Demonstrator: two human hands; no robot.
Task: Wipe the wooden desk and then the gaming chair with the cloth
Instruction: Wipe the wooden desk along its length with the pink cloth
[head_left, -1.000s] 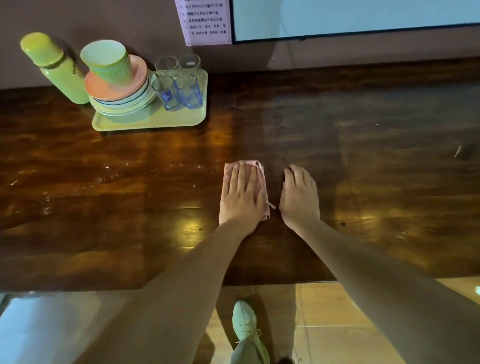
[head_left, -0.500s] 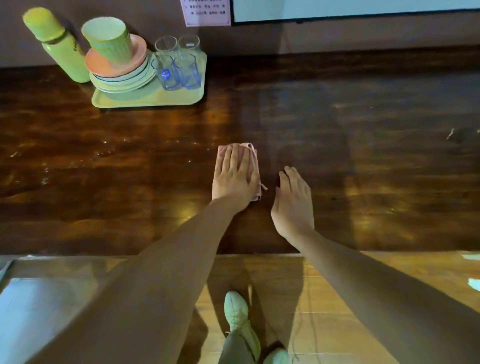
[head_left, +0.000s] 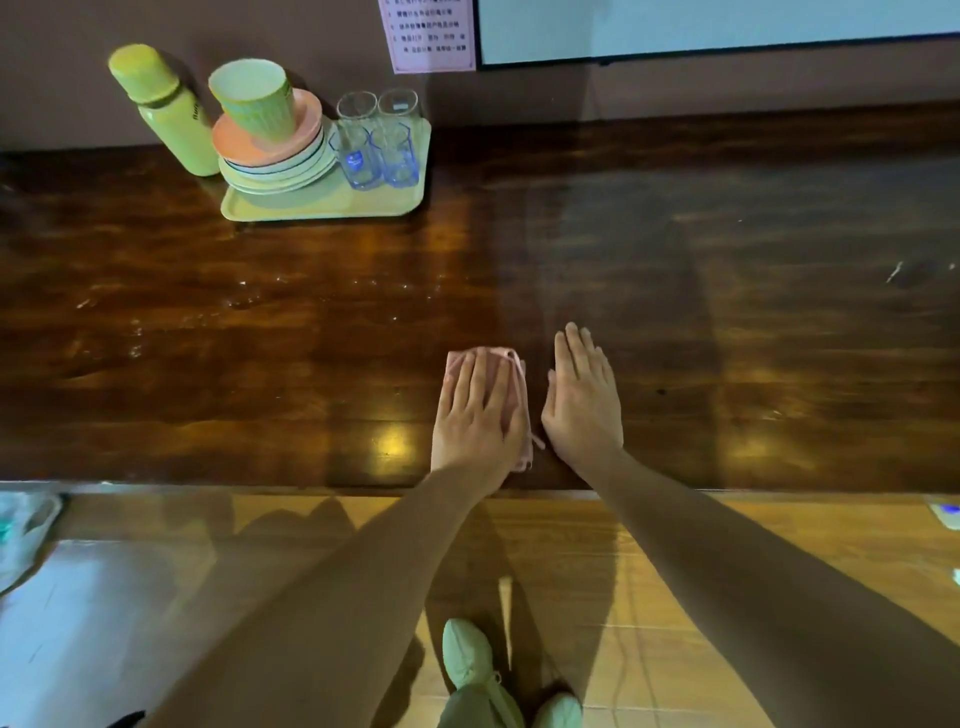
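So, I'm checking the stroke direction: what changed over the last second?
The left hand, flat on the pink cloth, drew it back toward the near edge of the wooden desk; the right hand slid back alongside. Nothing taken or let go. The tray and bottle stayed put.

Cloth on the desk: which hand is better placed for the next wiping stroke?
The left hand: it lies flat on the pink cloth on the desk. The right hand rests on bare wood beside it.

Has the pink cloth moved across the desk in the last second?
Yes. The cloth slid toward the near edge of the desk, away from the yellow tray.
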